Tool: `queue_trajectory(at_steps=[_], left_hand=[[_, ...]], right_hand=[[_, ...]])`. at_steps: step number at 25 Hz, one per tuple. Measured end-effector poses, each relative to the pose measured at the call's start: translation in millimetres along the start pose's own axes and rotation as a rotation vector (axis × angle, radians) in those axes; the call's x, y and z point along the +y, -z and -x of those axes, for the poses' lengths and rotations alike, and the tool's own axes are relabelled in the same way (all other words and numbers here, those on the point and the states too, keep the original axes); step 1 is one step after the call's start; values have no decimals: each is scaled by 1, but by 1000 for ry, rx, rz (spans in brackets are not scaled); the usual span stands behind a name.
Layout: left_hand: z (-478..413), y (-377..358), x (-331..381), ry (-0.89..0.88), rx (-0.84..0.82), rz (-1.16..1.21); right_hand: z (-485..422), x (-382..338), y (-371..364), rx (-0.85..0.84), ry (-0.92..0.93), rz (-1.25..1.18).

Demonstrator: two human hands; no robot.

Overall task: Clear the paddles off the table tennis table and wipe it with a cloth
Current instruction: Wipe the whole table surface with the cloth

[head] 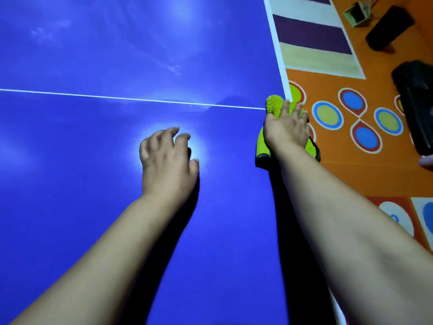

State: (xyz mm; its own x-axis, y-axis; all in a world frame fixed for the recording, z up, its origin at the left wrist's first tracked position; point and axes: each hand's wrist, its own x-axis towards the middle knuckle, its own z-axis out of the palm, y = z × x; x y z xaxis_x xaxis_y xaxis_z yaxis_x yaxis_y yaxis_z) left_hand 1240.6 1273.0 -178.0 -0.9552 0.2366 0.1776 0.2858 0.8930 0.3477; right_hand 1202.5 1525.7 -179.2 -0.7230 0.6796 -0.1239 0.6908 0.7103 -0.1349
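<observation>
The blue table tennis table [93, 55] fills most of the view, with a thin white line [117, 98] running across it. My right hand [287, 130] presses a bright green cloth [273, 105] flat against the table's right edge, fingers spread over it; part of the cloth hangs past the white border. My left hand [167, 158] rests on the blue surface near the middle, fingers loosely bent, holding nothing. No paddles are in view on the table.
To the right of the table lies an orange patterned floor mat [351, 174] with coloured circles. Dark objects [389, 28] sit on the floor at the far right, another black item [417, 102] below them. Faint smears show on the far half of the table.
</observation>
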Motion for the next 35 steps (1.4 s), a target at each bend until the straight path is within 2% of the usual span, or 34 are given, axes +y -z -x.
queue_trajectory(at_steps=[3,8,11,17,21,26,31,35], left_hand=[[2,11,-30,40,-10,-28],[8,41,-104,150,41,-62],[4,58,-154,196,62,-45],[10,108,-282,202,53,-62],[26,142,-351,216,50,-86],[58,176,-395,207,15,-84],[105,186,-401,212,-17,-34],[153,192,-395,225,-30,-20]], right_hand=[[12,-32,-9,17,2,33],[63,-138,-34,21,196,-4],[90,-193,-45,10,246,-11],[153,-311,-72,-25,327,-6],[198,-363,-85,-35,470,5],[246,-374,-84,-85,647,38],[305,-343,-84,-148,872,47],[361,-307,-85,-167,977,109]])
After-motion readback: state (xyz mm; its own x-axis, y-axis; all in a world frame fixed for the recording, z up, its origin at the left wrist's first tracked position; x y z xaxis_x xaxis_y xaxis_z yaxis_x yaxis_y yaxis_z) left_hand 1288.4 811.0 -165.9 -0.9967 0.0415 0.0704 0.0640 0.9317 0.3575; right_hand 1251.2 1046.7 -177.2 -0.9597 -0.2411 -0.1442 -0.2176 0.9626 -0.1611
